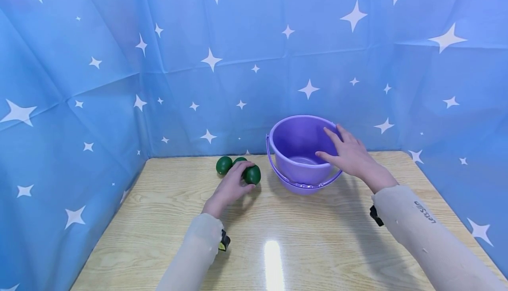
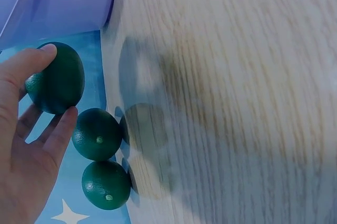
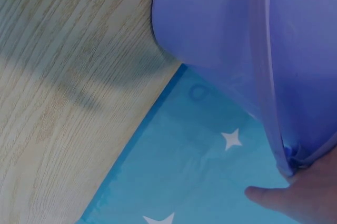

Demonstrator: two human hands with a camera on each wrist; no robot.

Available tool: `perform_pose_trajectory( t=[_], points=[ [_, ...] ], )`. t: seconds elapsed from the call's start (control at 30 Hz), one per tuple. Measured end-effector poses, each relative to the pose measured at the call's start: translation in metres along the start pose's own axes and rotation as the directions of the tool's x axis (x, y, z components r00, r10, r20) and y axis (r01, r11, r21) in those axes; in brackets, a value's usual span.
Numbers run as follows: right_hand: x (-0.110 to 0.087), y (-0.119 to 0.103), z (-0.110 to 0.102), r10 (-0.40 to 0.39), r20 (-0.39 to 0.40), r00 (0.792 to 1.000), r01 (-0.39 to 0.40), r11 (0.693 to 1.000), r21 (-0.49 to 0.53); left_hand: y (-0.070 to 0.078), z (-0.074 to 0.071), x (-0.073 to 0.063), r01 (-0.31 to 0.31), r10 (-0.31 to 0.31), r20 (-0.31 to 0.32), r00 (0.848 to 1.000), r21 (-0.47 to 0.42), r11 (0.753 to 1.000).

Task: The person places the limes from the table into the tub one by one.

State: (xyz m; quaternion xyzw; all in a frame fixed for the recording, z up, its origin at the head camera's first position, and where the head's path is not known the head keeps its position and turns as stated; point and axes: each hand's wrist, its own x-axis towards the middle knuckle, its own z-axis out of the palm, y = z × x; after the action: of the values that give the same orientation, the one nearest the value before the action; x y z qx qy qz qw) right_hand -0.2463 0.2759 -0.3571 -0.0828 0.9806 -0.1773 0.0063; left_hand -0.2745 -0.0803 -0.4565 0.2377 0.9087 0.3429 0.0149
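Observation:
My left hand (image 1: 232,185) pinches a dark green lime (image 2: 58,79) between thumb and fingertips, held just above the wooden table. Two more limes (image 2: 97,134) (image 2: 106,184) sit beside it near the table's back edge; in the head view one lime (image 1: 224,165) shows to the left and the other is partly behind the hand. A purple bucket (image 1: 303,178) stands upright to the right, its handle hanging down in front. At the bucket's right rim my right hand (image 1: 351,156) rests with fingers spread and fairly straight, thumb over the opening.
The wooden table (image 1: 158,238) spreads out in front, with a bright light reflection near its middle. Blue cloth (image 1: 246,88) with white stars hangs behind and at both sides. Inside the bucket, the purple bottom is visible.

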Motion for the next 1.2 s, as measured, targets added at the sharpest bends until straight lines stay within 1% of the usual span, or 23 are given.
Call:
perform_pose_trajectory(
  t=[0.3, 0.47, 0.87, 1.2],
  points=[
    [0.000, 0.000, 0.000, 0.000, -0.003, 1.000, 0.000, 1.000, -0.001, 0.002, -0.003, 0.002, -0.002, 0.002, -0.012, 1.000, -0.031, 1.000],
    [0.001, 0.002, 0.001, -0.004, -0.011, 1.000, 0.004, 1.000, -0.008, 0.002, -0.004, 0.004, -0.002, 0.002, -0.018, 1.000, -0.031, 1.000],
    [0.001, 0.002, 0.001, -0.003, -0.012, 1.000, 0.002, 1.000, -0.005, 0.006, -0.009, 0.004, 0.027, -0.028, -0.026, 0.999, -0.031, 0.999],
    [0.002, 0.002, 0.001, 0.002, -0.007, 1.000, -0.003, 1.000, -0.012, 0.005, -0.012, 0.008, 0.018, -0.019, -0.030, 0.999, -0.038, 0.999]
  ],
)
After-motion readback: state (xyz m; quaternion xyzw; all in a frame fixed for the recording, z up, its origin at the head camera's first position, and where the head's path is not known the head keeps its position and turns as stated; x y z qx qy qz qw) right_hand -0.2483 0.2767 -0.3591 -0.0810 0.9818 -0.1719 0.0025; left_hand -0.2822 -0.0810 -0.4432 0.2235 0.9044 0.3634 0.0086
